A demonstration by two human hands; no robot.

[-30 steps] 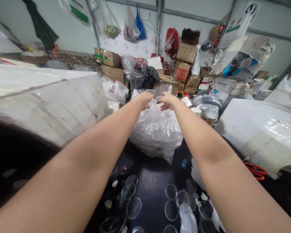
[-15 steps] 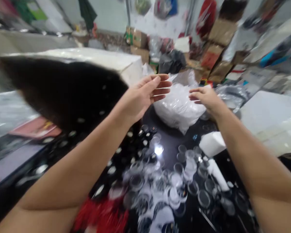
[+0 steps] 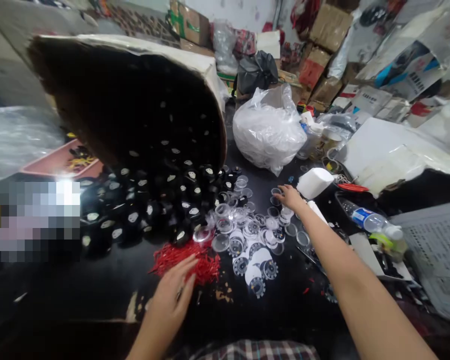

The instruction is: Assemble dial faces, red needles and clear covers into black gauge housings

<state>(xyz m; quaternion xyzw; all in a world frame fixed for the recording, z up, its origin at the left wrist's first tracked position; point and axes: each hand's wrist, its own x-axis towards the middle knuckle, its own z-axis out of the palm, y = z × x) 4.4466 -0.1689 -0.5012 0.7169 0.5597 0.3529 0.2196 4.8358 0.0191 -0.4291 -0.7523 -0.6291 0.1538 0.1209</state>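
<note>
My left hand (image 3: 172, 290) is at the near edge of a heap of small red strips (image 3: 206, 267), its fingers stretched out over it. A small dark spot shows between thumb and fingers; I cannot make out what it is. My right hand (image 3: 290, 198) reaches out with fingers apart beside clear round plastic covers (image 3: 275, 201); whether it touches one is unclear. More clear covers (image 3: 223, 225) lie in the middle. In front of them are white and black printed dial discs (image 3: 255, 257). Several black rounded pieces with pale marks (image 3: 170, 200) lie to the left.
A large tipped carton (image 3: 213, 75) opens over the black pieces. Behind stands a full white plastic bag (image 3: 268, 130). A white roll (image 3: 315, 182), a plastic bottle (image 3: 375, 222) and a grey box (image 3: 435, 255) are on the right. A pink tray (image 3: 41, 162) lies left.
Both hands have come down from near the white bag. My left hand is now at the red strips, my right hand by the clear covers. The view has tilted downward.
</note>
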